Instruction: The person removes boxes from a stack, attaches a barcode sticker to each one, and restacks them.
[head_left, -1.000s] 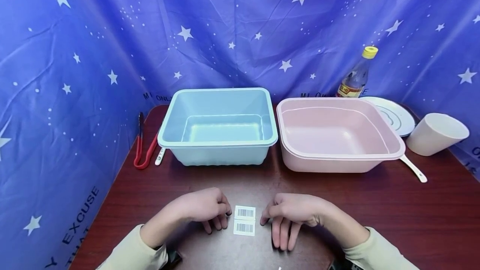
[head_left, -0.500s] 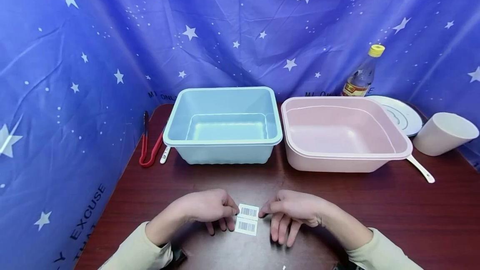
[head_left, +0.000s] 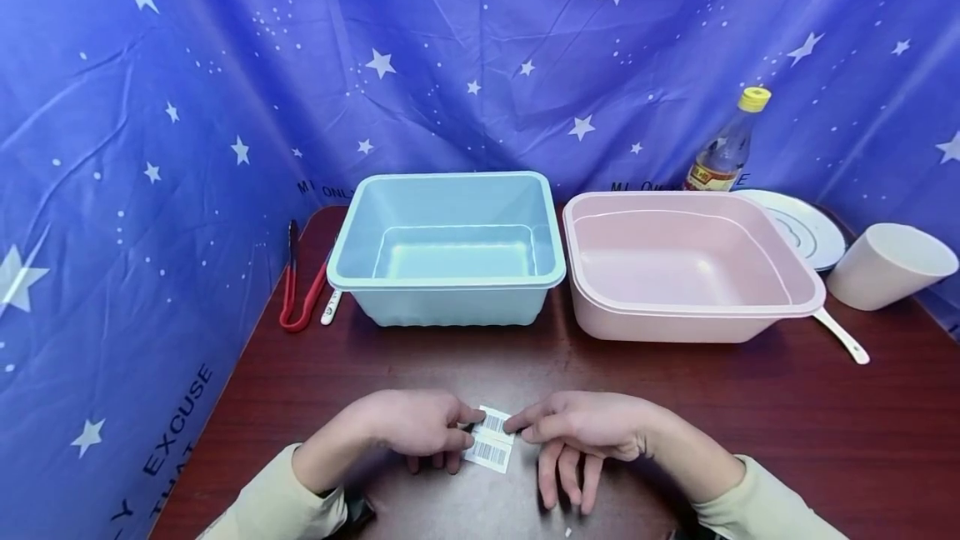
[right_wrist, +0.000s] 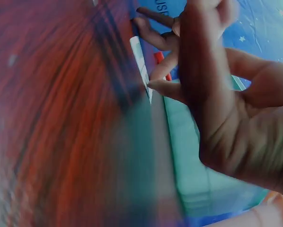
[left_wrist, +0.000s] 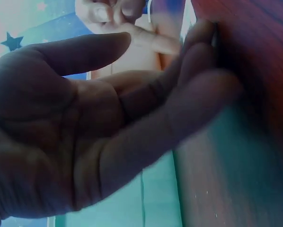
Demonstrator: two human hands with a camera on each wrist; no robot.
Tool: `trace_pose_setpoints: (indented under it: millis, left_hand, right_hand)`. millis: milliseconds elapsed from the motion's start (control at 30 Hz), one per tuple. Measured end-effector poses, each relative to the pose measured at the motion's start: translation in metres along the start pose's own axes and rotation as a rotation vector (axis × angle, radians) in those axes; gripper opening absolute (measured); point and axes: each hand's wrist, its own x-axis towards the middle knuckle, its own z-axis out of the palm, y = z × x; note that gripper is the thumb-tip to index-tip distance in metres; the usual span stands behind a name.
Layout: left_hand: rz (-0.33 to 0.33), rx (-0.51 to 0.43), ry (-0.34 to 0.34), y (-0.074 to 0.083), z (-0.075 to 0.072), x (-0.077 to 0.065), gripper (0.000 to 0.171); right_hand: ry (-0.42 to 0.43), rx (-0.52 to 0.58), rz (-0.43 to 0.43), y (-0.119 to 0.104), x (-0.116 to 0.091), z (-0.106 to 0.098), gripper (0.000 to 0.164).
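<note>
Two small white barcode labels, the upper label [head_left: 495, 422] and the lower label [head_left: 489, 453], lie on the tabletop edge to edge. From the left, my left hand [head_left: 420, 423] reaches over them, index fingertip on the upper label and thumb at the left edge of the lower one. My right hand [head_left: 596, 427] comes in from the right, its index fingertip touching the upper label's right side, its other fingers hanging down. In the left wrist view the fingers of my left hand [left_wrist: 113, 113] are loosely bent. The right wrist view shows a label [right_wrist: 140, 59] edge-on at the fingertips.
Behind the hands stand a light blue basin [head_left: 450, 307] and a pink basin [head_left: 667, 327]. Red tongs [head_left: 300, 319] and a white handle [head_left: 331, 307] lie left. At right are a white spoon handle [head_left: 842, 337], a plate [head_left: 810, 227], a tilted cup [head_left: 873, 273] and a yellow-capped bottle [head_left: 720, 152].
Both hands have closed in on the labels from either side, and their index fingertips now overlap the upper one. The labels have turned slightly. The head view has shifted a little.
</note>
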Motion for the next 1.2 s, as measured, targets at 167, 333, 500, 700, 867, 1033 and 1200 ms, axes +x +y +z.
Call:
trace_pose_setpoints:
  millis: [167, 333, 500, 700, 867, 1033, 1200]
  left_hand:
    - [0.076, 0.302, 0.176, 0.000, 0.004, 0.005, 0.043]
    - [0.121, 0.336, 0.339, -0.002, 0.007, 0.015, 0.040]
    - [0.137, 0.345, 0.390, -0.008, 0.012, 0.025, 0.054]
    - [0.120, 0.348, 0.405, -0.009, 0.013, 0.032, 0.055]
    - [0.077, 0.326, 0.405, -0.008, 0.013, 0.034, 0.050]
    - [0.068, 0.317, 0.402, -0.009, 0.013, 0.035, 0.044]
    - [0.092, 0.285, 0.387, -0.014, 0.010, 0.036, 0.033]
  right_hand:
    - [0.237, -0.301, -0.083, 0.004, 0.004, 0.012, 0.047]
    - [0.367, -0.450, -0.105, 0.007, 0.008, 0.015, 0.047]
    - [0.346, -0.414, -0.118, 0.008, 0.011, 0.009, 0.046]
    - [0.338, -0.353, -0.112, 0.008, 0.013, 0.005, 0.045]
    - [0.338, -0.344, -0.113, 0.007, 0.013, 0.006, 0.043]
    - [0.341, -0.347, -0.115, 0.007, 0.013, 0.005, 0.044]
    - [0.337, -0.341, -0.119, 0.007, 0.014, 0.005, 0.042]
